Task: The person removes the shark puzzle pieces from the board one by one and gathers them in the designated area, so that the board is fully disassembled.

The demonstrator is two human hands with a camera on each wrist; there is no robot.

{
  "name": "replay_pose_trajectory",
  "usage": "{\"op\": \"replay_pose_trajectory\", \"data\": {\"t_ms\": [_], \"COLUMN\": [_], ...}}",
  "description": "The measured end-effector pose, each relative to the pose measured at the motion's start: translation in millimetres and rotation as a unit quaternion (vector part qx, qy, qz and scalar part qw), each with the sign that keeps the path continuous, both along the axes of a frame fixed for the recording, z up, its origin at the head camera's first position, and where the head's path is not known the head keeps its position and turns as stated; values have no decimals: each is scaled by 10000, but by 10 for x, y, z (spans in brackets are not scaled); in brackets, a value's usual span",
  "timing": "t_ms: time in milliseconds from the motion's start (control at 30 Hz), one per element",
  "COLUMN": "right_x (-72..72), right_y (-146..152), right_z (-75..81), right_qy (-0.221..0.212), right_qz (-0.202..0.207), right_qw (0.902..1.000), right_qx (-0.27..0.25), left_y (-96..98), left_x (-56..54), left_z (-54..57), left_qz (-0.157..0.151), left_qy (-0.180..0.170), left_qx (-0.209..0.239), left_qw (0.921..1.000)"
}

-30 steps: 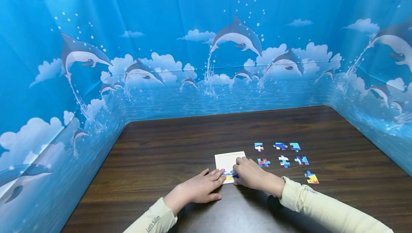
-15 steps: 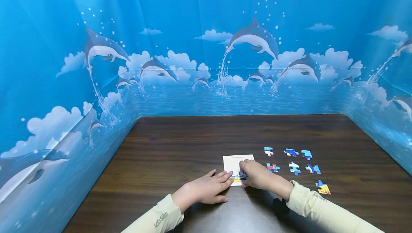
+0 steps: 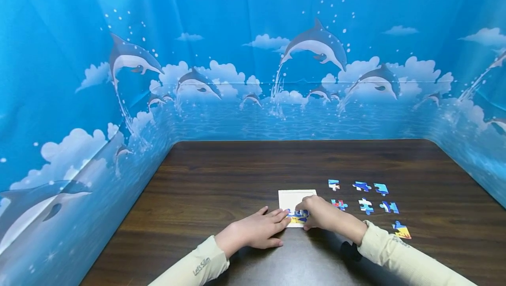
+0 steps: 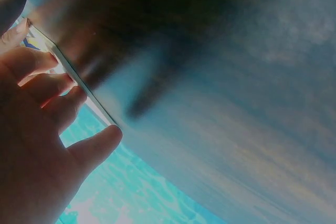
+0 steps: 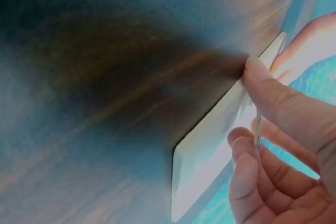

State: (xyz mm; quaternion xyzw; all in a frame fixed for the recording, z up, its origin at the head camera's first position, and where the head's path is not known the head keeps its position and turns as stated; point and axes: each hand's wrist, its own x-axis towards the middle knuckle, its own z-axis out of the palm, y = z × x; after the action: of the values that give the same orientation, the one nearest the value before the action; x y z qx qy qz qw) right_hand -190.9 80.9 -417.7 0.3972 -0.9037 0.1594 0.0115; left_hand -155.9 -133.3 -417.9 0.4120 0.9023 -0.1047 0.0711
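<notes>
A square white puzzle tray [image 3: 290, 197] lies on the table, with joined blue and yellow puzzle pieces [image 3: 295, 220] along its near side. My left hand [image 3: 261, 229] lies with straight fingers over the tray's left edge, fingertips touching the pieces there. In the left wrist view, that hand's thumb [image 4: 100, 145] reaches the tray's rim [image 4: 89, 98]. My right hand [image 3: 322, 213] bends over the tray's right half. The right wrist view shows its thumb and fingers pinching a thin puzzle piece [image 5: 258, 129], seen edge-on above the tray [image 5: 210, 150]; its printed face is hidden.
Several loose puzzle pieces lie right of the tray, among them a red and blue one [image 3: 339, 204], a white and blue one [image 3: 366, 206] and a yellow one [image 3: 402, 230]. A blue dolphin curtain [image 3: 237, 57] surrounds the dark wooden table [image 3: 221, 167].
The head view has turned left, so everything sits further right in it. My left hand keeps its place on the tray. The right hand's fingers shift slightly, showing more of the pieces.
</notes>
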Motion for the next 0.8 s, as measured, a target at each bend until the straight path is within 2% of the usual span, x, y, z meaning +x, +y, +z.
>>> {"op": "replay_pose_trajectory", "data": {"t_ms": [133,267,400,567,667,800], "right_x": [7,38,83,159,216,281], "right_y": [11,49,119,174,159,140], "right_z": [20,62,90,101,95,80], "right_qy": [170,208,-183,-605,-439,-127], "right_qz": [-57,-359,-537,-141,167,339], "right_qw": [9998,9991,9977,9941,9931,9916], "right_qx": [65,-24,-360,-886,-1071,-1242], "left_y": [-6,-2,23,46,29,16], "left_x": [12,12,7,10,12,12], "left_z": [4,3,-6,-7,-7,-5], "left_qz": [16,-7,-19,-15,14,35], "left_qy": [-1,42,42,33,24,39], "left_qx": [0,-52,-96,-79,-57,-48], "left_qw": [10000,10000,9999,10000,10000,10000]}}
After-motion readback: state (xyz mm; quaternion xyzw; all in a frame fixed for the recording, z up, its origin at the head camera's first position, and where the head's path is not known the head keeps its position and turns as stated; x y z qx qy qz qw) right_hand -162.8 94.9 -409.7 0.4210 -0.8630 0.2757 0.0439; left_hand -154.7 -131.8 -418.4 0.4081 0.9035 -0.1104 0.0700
